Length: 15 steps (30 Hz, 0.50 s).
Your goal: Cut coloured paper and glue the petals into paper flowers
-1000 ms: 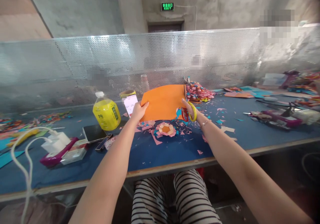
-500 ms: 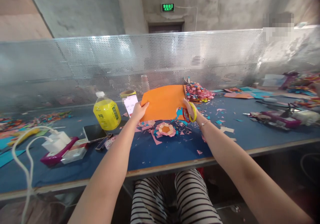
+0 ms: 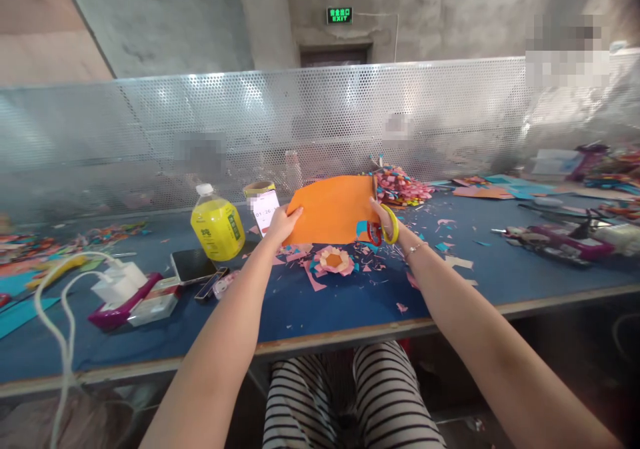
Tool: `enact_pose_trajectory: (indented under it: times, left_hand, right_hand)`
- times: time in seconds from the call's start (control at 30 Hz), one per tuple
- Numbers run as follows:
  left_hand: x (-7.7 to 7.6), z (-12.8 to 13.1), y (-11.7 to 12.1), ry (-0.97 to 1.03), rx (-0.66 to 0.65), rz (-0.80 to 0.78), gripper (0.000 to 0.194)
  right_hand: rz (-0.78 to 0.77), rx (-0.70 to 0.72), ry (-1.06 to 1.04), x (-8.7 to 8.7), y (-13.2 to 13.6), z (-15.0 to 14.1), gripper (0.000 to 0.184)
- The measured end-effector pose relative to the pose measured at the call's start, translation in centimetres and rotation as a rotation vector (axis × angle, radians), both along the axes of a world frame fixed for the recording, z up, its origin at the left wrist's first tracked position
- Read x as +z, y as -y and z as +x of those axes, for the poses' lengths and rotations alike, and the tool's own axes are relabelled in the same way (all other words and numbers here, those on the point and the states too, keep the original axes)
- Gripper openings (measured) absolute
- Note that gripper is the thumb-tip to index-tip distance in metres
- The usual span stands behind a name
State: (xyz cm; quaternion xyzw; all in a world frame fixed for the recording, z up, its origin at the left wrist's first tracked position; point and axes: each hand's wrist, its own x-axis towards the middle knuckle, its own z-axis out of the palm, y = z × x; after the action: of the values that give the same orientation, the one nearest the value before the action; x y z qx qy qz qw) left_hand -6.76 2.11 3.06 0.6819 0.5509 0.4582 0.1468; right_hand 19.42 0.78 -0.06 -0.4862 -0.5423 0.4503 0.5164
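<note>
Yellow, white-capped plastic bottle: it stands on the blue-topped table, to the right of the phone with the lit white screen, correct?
Wrong side: the head view shows the bottle to the left of the phone. It does stand on the table.

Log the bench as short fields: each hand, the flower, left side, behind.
left hand: gripping orange sheet's left edge
right hand: at its right edge, with yellow-and-red-handled scissors
flower: paper, on blue table, nearer the person than the sheet
left side: yellow bottle, upright; lit phone
behind: perforated metal screen
</note>
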Motion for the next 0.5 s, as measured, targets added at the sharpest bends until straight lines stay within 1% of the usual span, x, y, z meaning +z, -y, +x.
enact_pose_trajectory:
  times: [0.1, 0.27, 0.5]
  left_hand:
    - [0.1, 0.2, 0.3, 0.008, -0.025, -0.011, 0.023]
    - [0.1, 0.3, 0.5, 0.04, -0.011, -0.016, 0.02]
    - [0.0, 0.3, 0.5, 0.048, -0.034, -0.031, 0.019]
  right_hand:
    - [-0.046, 0.006, -0.059, 0.3, 0.4, 0.0, 0.049]
    - [-0.062, -0.031, -0.048, 0.5, 0.8, -0.2, 0.049]
    - [-0.07, -0.034, -0.049, -0.4, 0.1, 0.0, 0.044]
